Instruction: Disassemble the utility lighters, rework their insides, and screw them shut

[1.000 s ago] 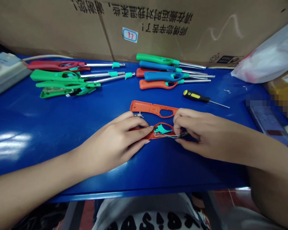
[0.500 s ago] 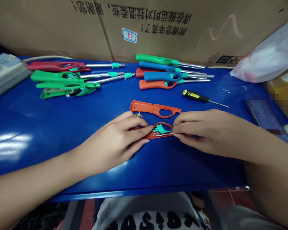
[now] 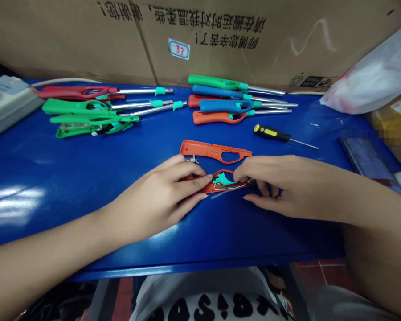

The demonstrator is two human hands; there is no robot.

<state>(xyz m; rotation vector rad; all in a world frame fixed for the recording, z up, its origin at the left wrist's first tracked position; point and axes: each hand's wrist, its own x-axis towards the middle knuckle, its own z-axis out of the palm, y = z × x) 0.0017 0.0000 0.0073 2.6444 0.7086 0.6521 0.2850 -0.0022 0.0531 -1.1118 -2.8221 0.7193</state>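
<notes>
My left hand is closed on the rear of an orange lighter half-shell, thumb and fingers pinching it. A turquoise trigger and a thin white wire lie inside this shell. My right hand is at its front end, index fingertip on the parts by the trigger and thumb held apart below. What the other curled fingers touch is hidden. Just under the shell shows a thin, pale, see-through strip. The matching orange half-shell lies behind, inner side up, with a small metal part near my left knuckles.
Several gas lighters lie at the back centre, and opened red and green ones at the back left. A black-yellow screwdriver is right of centre, near small pins. A cardboard box stands behind the blue table.
My right thumb has moved away from the index finger, uncovering more of the shell's front and wire. The pale strip now shows below the shell. My left hand stays put.
</notes>
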